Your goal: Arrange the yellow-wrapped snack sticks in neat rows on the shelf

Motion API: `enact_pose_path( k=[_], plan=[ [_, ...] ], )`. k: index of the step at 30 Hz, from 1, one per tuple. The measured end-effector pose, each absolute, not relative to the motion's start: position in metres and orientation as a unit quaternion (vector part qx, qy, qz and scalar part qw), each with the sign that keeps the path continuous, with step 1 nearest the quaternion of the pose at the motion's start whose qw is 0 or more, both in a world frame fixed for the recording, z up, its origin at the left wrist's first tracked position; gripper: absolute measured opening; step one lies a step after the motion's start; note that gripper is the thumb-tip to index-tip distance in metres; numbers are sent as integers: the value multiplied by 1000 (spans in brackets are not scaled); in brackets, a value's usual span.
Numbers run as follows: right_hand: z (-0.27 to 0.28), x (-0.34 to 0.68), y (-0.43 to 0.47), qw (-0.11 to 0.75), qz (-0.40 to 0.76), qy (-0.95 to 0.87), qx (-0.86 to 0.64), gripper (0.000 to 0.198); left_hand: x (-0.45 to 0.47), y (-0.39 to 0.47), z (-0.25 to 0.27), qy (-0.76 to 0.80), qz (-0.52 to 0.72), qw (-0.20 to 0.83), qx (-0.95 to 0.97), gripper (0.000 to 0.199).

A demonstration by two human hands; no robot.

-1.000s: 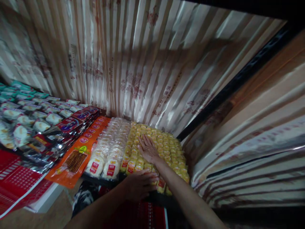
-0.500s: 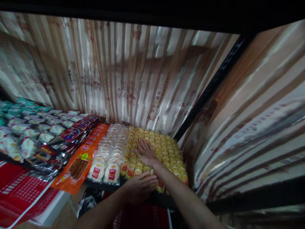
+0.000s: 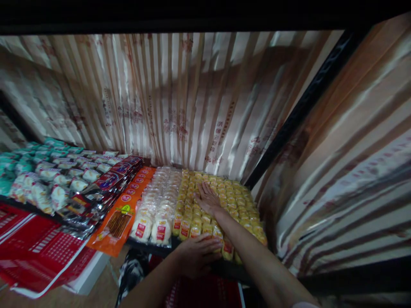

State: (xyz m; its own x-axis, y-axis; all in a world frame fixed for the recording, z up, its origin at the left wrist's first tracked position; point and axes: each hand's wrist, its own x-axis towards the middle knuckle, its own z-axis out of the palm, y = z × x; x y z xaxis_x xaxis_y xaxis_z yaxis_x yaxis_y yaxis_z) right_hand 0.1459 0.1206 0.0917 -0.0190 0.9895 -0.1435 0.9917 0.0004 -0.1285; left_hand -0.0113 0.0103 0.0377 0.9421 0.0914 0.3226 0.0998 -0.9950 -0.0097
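Observation:
Rows of small yellow-wrapped snack packs (image 3: 236,201) fill the right part of the shelf. My right hand (image 3: 207,199) lies flat on top of them, fingers stretched toward the back. At the front edge of the same rows, my left hand (image 3: 199,252) rests against the packs with its fingers extended to the right. Neither hand grips anything. Immediately left of the yellow packs stand two rows of white round cakes in clear wrappers (image 3: 152,214) with red labels.
Orange snack bags (image 3: 123,214), dark shiny packets (image 3: 105,184), white packets (image 3: 64,175) and green packets (image 3: 19,162) continue leftward. A pleated curtain (image 3: 180,102) hangs behind, beside a slanting black post (image 3: 295,111). Red printed cartons (image 3: 48,248) are below at left.
The view has turned slightly, so the shelf and goods appear farther right. Both hands keep nearly the same places on the yellow packs.

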Motion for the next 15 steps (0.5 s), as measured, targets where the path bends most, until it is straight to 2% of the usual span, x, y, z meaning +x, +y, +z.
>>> enact_pose_path(
  k=[8, 15],
  plan=[
    [90, 149, 117, 0, -99, 714, 693, 73, -10, 10, 36, -44, -188, 49, -980, 48],
    [102, 147, 149, -29, -39, 709, 703, 70, -12, 8, 41, -55, -183, 84, -978, 49]
  ],
)
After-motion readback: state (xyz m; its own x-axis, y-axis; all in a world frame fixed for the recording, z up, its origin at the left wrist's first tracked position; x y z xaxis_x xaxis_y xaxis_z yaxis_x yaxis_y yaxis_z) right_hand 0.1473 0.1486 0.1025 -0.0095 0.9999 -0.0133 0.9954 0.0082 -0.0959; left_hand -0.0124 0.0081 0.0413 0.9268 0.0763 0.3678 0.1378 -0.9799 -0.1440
